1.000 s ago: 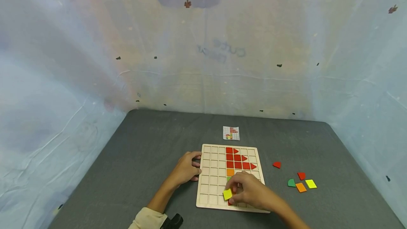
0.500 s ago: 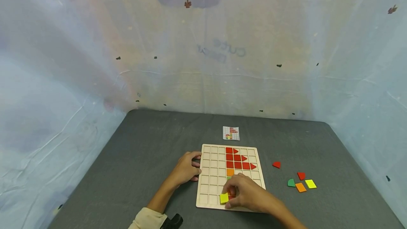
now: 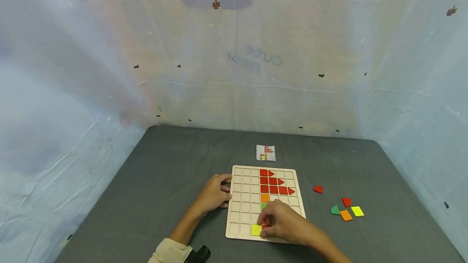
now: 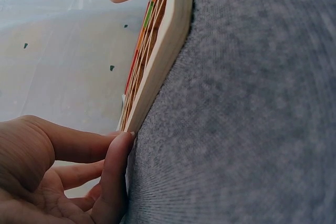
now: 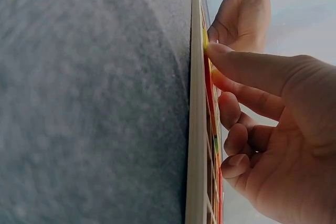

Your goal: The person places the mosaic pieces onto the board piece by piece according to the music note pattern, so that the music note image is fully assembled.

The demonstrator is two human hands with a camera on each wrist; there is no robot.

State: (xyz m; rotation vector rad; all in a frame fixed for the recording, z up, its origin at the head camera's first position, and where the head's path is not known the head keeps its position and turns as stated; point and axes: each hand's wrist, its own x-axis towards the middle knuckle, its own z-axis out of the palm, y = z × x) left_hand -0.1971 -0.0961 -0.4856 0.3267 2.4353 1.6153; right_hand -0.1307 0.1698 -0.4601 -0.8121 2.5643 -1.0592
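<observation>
Tile [image 3: 256, 229], square and bright yellow, lies on the gridded board [image 3: 245, 206], right hand [image 3: 285, 221] pinching it; left hand [image 3: 211, 194], fingers spread, touches the board's left edge.

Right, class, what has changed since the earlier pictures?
The yellow square tile moved left and toward the near edge of the pale wooden grid board, tilted before, now looking flat in its bottom row. The right hand shifted with it; whether it let go is unclear. The left hand and five loose coloured tiles stayed put.
</observation>
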